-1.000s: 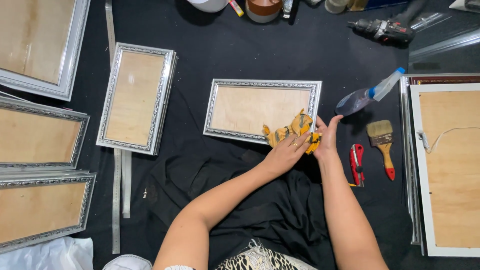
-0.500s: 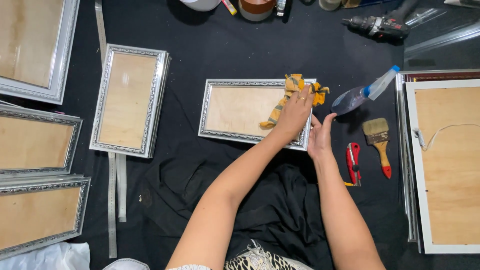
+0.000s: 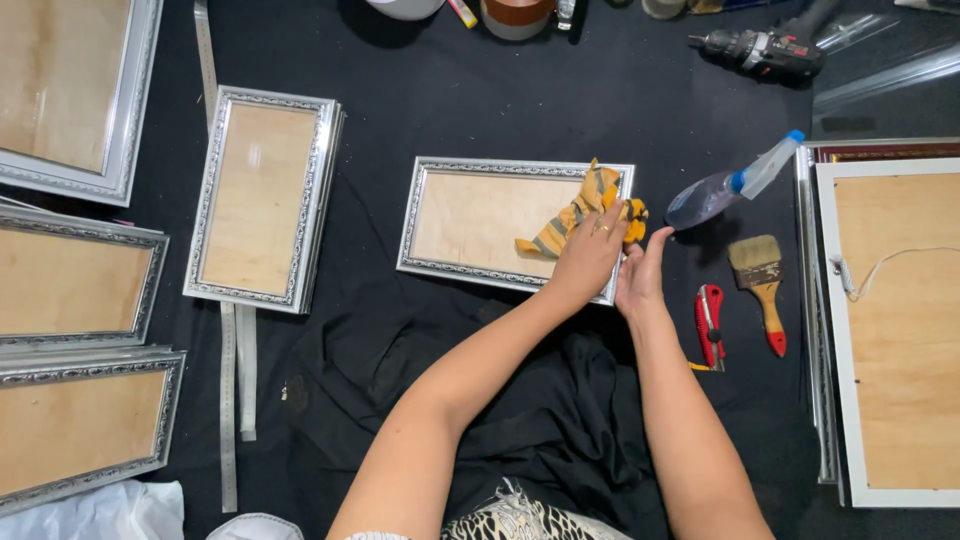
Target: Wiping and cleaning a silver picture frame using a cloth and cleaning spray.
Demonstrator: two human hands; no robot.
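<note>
1. The left arm comes up from the bottom of the view and slants to the right, over a crumpled black cloth [image 3: 560, 420]
2. The left hand [image 3: 588, 262] lies palm down on the right end of a small silver picture frame with a wooden back [image 3: 480, 215]
3. Its fingers are close together and pressed flat on a yellow rag with grey stripes [image 3: 580, 215]
4. The rag lies on the top right corner of that frame, and a bit of it sticks out past the frame edge
5. The right arm goes almost straight up on the right side
6. The right hand [image 3: 640, 275] is just beside the left hand, at the right edge of the frame
7. Its fingers are held loosely together, and the tips reach up to the bit of rag that sticks out; I cannot tell if they pinch it
8. The frame lies flat in the middle of the black tabletop [image 3: 560, 110]
9. Near the right hand lie a clear spray bottle with a blue top [image 3: 730, 185], a brush with a wooden handle and red tip [image 3: 760, 285] and a red cutter knife [image 3: 709, 322]
10. A taller silver frame [image 3: 262, 198] lies well apart on the left
11. A dark power drill [image 3: 760, 50] lies at the top right
</note>
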